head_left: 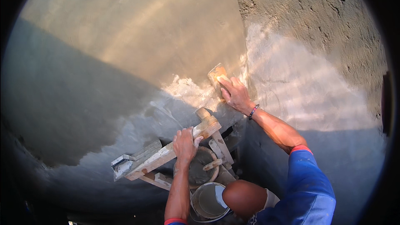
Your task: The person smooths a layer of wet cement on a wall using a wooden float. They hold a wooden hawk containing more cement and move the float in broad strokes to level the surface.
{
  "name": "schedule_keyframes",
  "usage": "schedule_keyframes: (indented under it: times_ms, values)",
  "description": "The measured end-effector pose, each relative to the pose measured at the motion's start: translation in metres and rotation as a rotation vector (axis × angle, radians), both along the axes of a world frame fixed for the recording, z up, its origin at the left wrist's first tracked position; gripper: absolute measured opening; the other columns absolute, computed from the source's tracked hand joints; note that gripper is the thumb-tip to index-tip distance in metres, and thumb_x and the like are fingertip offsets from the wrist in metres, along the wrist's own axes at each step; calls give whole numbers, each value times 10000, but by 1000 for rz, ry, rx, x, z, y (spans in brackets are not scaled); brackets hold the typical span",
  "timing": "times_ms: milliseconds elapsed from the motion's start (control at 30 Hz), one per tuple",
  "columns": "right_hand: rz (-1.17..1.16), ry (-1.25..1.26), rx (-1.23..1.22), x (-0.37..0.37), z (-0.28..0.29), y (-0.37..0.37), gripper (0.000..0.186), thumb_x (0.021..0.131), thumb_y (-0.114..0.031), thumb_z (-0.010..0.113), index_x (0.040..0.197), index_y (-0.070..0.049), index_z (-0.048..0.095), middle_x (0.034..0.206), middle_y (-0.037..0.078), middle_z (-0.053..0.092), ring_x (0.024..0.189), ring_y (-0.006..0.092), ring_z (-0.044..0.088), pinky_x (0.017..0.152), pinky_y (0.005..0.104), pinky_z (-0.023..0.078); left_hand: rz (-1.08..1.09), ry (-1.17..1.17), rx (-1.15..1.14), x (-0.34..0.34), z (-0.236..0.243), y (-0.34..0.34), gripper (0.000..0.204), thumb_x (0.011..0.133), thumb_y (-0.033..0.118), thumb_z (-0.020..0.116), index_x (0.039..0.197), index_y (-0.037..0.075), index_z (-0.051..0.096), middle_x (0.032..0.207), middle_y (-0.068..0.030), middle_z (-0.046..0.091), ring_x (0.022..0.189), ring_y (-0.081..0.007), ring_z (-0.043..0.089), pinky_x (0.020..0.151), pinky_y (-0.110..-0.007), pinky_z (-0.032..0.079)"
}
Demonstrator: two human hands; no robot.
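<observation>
The right grip (236,93) is closed on a flat, orange-brown tool (217,75), thumb and fingers bent at its lower right edge; the tool reaches up and left from the fingers and appears to lie against the left wall face (125,37). A beaded bracelet (253,111) circles the wrist just below this grip. A pale, rough patch (187,88) lies just left of the tool, and the wall corner runs just right of the grip, with the right wall face (300,87) beyond, grey low down and coarse brown higher up. Below and left of the right grip, the left grip (185,143) is curled over a wooden bar (160,157), thumb on its right side. A grey metal piece (123,163) sits at the bar's far left end. Under the left grip shows a round vessel (218,158) with a pale rim; lower still, a bucket (200,195) stands beside the person's bent knee (243,196).
</observation>
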State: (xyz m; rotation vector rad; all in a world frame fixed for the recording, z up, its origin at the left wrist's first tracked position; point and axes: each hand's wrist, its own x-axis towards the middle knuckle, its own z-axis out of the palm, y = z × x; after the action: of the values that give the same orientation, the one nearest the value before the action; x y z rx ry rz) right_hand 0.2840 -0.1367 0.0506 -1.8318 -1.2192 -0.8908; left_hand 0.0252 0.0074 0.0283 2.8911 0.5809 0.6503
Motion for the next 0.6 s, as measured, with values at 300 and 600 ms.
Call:
schedule_keyframes:
  times_ms: [300,600]
  values:
    - [-114,-165,341,76,261,-12,415,891,-184,614,1300,-112,613,1077,232,660,980,427,633,841,486,521,-11,-12,-19,-1,1,-2,559,757,331,825,1204,44,653,1071,-120,670,1035,-328,593,906,-459,444]
    - [-74,303,46,36,-10,-30,565,875,-85,645,1427,-123,534,1218,204,637,1081,391,620,953,475,514,-29,-25,43,1,-4,2,561,772,367,798,1211,53,647,1061,-102,660,1014,-308,591,880,-449,452]
